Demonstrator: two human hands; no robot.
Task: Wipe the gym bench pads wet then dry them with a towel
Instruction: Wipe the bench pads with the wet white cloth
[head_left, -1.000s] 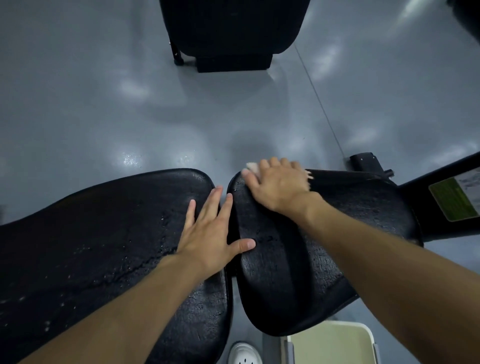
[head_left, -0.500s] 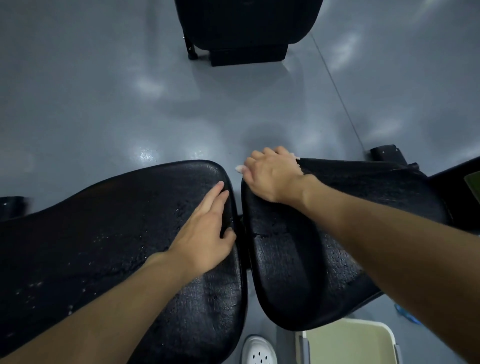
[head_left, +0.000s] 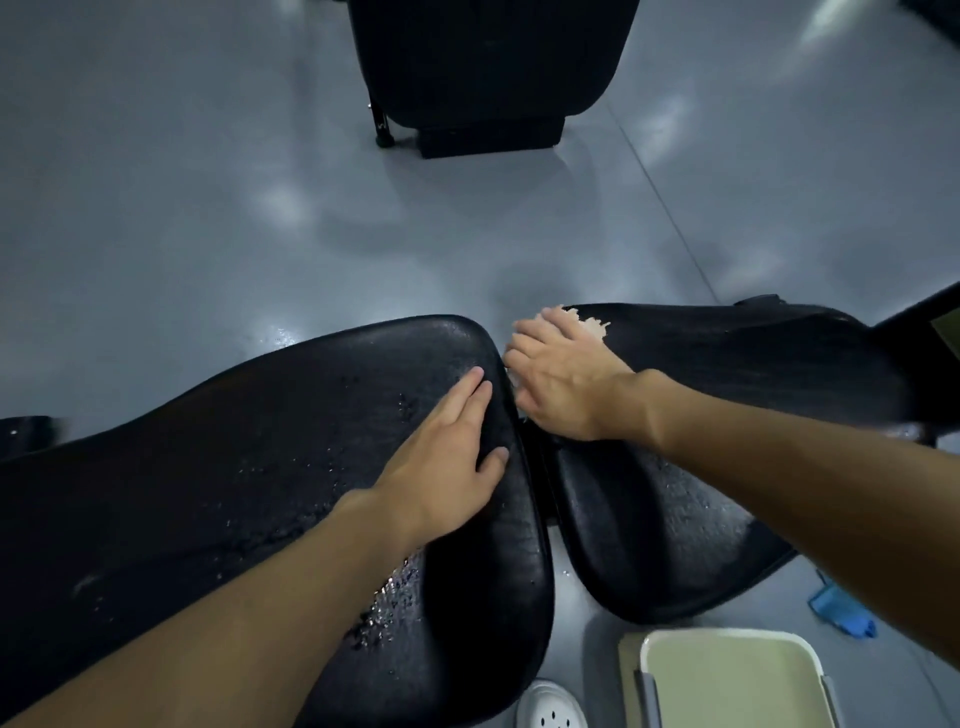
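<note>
Head camera looks down at two black bench pads. The long pad (head_left: 208, 493) is wide with a round end. Its skin is bumpy and has shiny drops of water on it. The left hand (head_left: 441, 457) lies flat on the end of the long pad, fingers straight and close together, holding nothing. Just right of the long pad, across a thin gap, is the short pad (head_left: 753, 364), also black, bumpy and wet. The right hand (head_left: 561, 384) is on its far corner, beside the gap. Its fingers bend over a pale, fuzzy cloth (head_left: 589, 326) and press it down. Near the long pad's end, on the smooth grey floor (head_left: 208, 208), are a cream tub (head_left: 727, 686) with round corners and a white shoe (head_left: 550, 706).
</note>
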